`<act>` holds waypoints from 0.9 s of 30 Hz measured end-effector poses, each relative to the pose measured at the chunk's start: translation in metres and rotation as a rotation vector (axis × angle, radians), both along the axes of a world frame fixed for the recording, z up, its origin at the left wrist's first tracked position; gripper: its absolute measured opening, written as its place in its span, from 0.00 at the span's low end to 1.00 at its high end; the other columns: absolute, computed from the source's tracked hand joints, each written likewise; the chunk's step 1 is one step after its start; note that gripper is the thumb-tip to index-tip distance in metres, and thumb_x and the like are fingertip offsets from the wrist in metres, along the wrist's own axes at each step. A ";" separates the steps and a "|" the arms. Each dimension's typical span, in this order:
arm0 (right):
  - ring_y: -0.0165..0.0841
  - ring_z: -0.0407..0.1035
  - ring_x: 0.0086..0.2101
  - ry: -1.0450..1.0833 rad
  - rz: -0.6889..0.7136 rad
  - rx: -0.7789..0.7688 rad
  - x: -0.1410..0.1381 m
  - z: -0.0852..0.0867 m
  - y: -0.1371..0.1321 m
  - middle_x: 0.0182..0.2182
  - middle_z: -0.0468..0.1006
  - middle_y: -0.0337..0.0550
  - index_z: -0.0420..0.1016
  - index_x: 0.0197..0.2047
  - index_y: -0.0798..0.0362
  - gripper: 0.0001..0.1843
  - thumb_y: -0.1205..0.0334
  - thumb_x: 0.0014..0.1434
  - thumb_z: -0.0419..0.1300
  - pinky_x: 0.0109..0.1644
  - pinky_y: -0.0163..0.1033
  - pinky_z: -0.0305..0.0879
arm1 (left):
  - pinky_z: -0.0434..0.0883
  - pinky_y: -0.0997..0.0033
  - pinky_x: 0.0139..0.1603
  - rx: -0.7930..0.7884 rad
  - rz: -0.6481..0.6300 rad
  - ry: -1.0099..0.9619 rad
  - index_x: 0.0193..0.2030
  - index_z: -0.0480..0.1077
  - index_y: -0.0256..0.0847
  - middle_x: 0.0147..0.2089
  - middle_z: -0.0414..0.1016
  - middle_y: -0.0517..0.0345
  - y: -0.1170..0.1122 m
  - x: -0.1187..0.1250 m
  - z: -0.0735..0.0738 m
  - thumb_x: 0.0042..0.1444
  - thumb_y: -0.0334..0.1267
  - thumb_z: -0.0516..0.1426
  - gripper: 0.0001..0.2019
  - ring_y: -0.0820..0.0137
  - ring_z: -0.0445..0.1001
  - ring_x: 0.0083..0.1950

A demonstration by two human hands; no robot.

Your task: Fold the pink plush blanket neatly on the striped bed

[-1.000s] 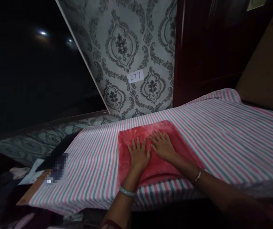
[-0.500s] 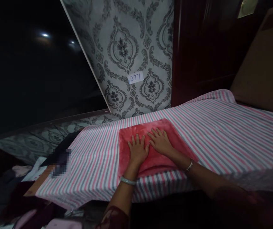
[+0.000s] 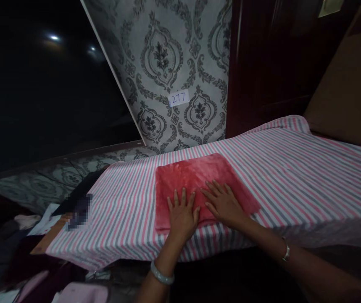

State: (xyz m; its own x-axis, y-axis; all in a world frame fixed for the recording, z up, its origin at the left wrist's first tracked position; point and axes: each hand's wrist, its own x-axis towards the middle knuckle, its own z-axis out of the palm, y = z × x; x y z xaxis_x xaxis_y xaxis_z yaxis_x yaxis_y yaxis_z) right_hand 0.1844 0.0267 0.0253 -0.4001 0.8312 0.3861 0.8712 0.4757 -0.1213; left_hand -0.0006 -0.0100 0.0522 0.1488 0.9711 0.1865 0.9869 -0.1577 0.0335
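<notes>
A folded red plush cloth point(image 3: 188, 176) lies flat as a rough square on a striped sheet point(image 3: 126, 202). My left hand point(image 3: 183, 216) rests palm down on its near left part, fingers spread and a pale bangle on the wrist. On the near right part lies my right hand point(image 3: 224, 204), also flat with fingers apart; a silver bracelet circles that wrist. Neither hand grips the cloth. The palms hide some of its near edge.
Behind the sheet stands a patterned wall with a paper label point(image 3: 179, 98) reading 277. A large dark screen point(image 3: 51, 92) is at left, a dark red door point(image 3: 262, 71) and brown panel point(image 3: 347, 84) at right. Clothes point(image 3: 25, 252) are heaped at lower left.
Both hands have slid back toward me across the red cloth, from its middle to its near part. The cloth's near edge looks flatter.
</notes>
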 end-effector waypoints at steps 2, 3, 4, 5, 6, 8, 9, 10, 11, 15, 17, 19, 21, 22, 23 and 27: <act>0.48 0.50 0.68 0.001 -0.007 0.008 -0.002 -0.003 0.000 0.69 0.60 0.45 0.67 0.67 0.44 0.25 0.53 0.69 0.48 0.68 0.63 0.43 | 0.45 0.33 0.71 0.020 0.001 0.012 0.73 0.55 0.57 0.77 0.48 0.57 0.002 0.000 -0.008 0.66 0.53 0.46 0.28 0.46 0.43 0.76; 0.48 0.50 0.68 0.003 -0.007 0.009 -0.002 -0.004 0.001 0.68 0.61 0.45 0.68 0.66 0.44 0.25 0.53 0.69 0.48 0.68 0.62 0.43 | 0.45 0.33 0.71 0.027 0.002 0.014 0.73 0.55 0.57 0.77 0.48 0.57 0.003 0.000 -0.011 0.66 0.52 0.46 0.28 0.46 0.43 0.76; 0.48 0.50 0.67 0.006 -0.008 0.011 -0.003 -0.004 0.001 0.68 0.61 0.45 0.69 0.66 0.45 0.25 0.54 0.69 0.48 0.68 0.62 0.43 | 0.46 0.33 0.71 0.032 0.004 0.014 0.73 0.54 0.57 0.77 0.48 0.57 0.004 0.000 -0.012 0.66 0.52 0.46 0.28 0.46 0.43 0.76; 0.48 0.51 0.67 0.011 -0.008 0.014 -0.003 -0.004 0.002 0.68 0.62 0.45 0.69 0.66 0.45 0.25 0.54 0.69 0.48 0.69 0.62 0.42 | 0.46 0.33 0.71 0.037 0.006 0.014 0.73 0.54 0.57 0.77 0.48 0.57 0.005 0.000 -0.014 0.66 0.52 0.47 0.28 0.46 0.43 0.76; 0.48 0.51 0.67 0.016 -0.010 0.018 -0.004 -0.005 0.002 0.68 0.61 0.45 0.69 0.66 0.45 0.25 0.54 0.69 0.48 0.69 0.62 0.42 | 0.46 0.33 0.71 0.042 0.006 0.014 0.73 0.54 0.57 0.77 0.48 0.57 0.006 0.000 -0.014 0.66 0.52 0.47 0.28 0.47 0.43 0.76; 0.48 0.51 0.67 0.027 -0.013 0.026 -0.005 -0.005 0.002 0.68 0.61 0.44 0.69 0.66 0.45 0.25 0.54 0.68 0.49 0.69 0.62 0.43 | 0.46 0.33 0.71 0.049 0.004 0.017 0.73 0.54 0.56 0.77 0.48 0.57 0.006 0.000 -0.013 0.66 0.51 0.47 0.28 0.47 0.44 0.76; 0.48 0.51 0.67 0.029 -0.014 0.027 -0.006 -0.004 0.002 0.68 0.61 0.44 0.69 0.66 0.45 0.25 0.54 0.68 0.49 0.69 0.62 0.43 | 0.46 0.33 0.71 0.050 0.003 0.017 0.73 0.54 0.56 0.77 0.48 0.57 0.005 0.000 -0.012 0.66 0.51 0.47 0.28 0.47 0.44 0.76; 0.48 0.51 0.67 0.028 -0.013 0.024 -0.006 -0.003 0.002 0.68 0.61 0.44 0.69 0.66 0.45 0.25 0.54 0.68 0.49 0.69 0.61 0.43 | 0.46 0.34 0.71 0.044 0.003 0.016 0.73 0.54 0.56 0.77 0.48 0.57 0.005 0.000 -0.009 0.66 0.51 0.47 0.28 0.47 0.44 0.76; 0.48 0.51 0.67 0.025 -0.008 0.017 -0.006 -0.002 0.002 0.68 0.61 0.44 0.69 0.66 0.45 0.25 0.54 0.68 0.48 0.69 0.61 0.44 | 0.47 0.34 0.71 0.031 -0.001 0.013 0.73 0.54 0.56 0.77 0.48 0.57 0.004 -0.001 -0.005 0.66 0.51 0.47 0.28 0.47 0.44 0.76; 0.46 0.51 0.67 0.015 0.001 0.017 0.011 0.004 0.000 0.68 0.63 0.45 0.64 0.68 0.44 0.26 0.53 0.69 0.47 0.68 0.61 0.46 | 0.48 0.41 0.73 -0.019 0.016 0.007 0.73 0.54 0.52 0.76 0.51 0.54 -0.002 -0.013 0.012 0.67 0.51 0.46 0.28 0.54 0.48 0.76; 0.47 0.49 0.68 0.009 -0.065 0.067 0.027 0.002 -0.001 0.67 0.63 0.46 0.64 0.68 0.44 0.27 0.52 0.69 0.47 0.69 0.62 0.43 | 0.44 0.40 0.73 0.024 0.101 0.038 0.73 0.56 0.50 0.75 0.52 0.51 -0.006 -0.026 0.015 0.67 0.50 0.46 0.28 0.53 0.47 0.76; 0.49 0.48 0.68 0.001 -0.150 0.112 0.042 -0.005 -0.003 0.67 0.64 0.46 0.67 0.66 0.44 0.26 0.52 0.69 0.48 0.68 0.64 0.43 | 0.45 0.36 0.71 0.067 0.207 0.060 0.71 0.59 0.48 0.75 0.52 0.48 -0.009 -0.040 0.011 0.66 0.50 0.48 0.28 0.48 0.45 0.76; 0.50 0.48 0.68 0.010 -0.197 0.137 0.052 -0.014 -0.004 0.67 0.64 0.47 0.69 0.65 0.45 0.25 0.54 0.69 0.48 0.66 0.63 0.49 | 0.54 0.38 0.69 0.067 0.245 0.039 0.71 0.60 0.45 0.75 0.51 0.46 -0.011 -0.051 0.002 0.66 0.49 0.49 0.28 0.46 0.47 0.76; 0.50 0.48 0.68 0.025 -0.207 0.151 0.054 -0.018 -0.005 0.67 0.64 0.46 0.69 0.65 0.45 0.24 0.54 0.69 0.48 0.64 0.61 0.52 | 0.58 0.41 0.67 0.061 0.238 0.015 0.71 0.59 0.44 0.75 0.51 0.44 -0.011 -0.054 -0.003 0.66 0.48 0.48 0.28 0.46 0.49 0.75; 0.50 0.48 0.68 0.044 -0.209 0.168 0.055 -0.022 -0.005 0.67 0.64 0.46 0.69 0.65 0.45 0.24 0.55 0.69 0.48 0.63 0.60 0.55 | 0.61 0.42 0.66 0.059 0.222 -0.015 0.71 0.59 0.42 0.75 0.51 0.42 -0.011 -0.057 -0.008 0.67 0.48 0.48 0.28 0.46 0.51 0.74; 0.50 0.50 0.67 0.142 -0.181 0.226 0.053 -0.031 -0.003 0.66 0.65 0.46 0.70 0.64 0.47 0.24 0.55 0.69 0.48 0.62 0.57 0.59 | 0.63 0.39 0.64 0.099 0.187 -0.190 0.70 0.61 0.40 0.76 0.46 0.38 -0.009 -0.062 -0.019 0.67 0.47 0.48 0.28 0.43 0.59 0.70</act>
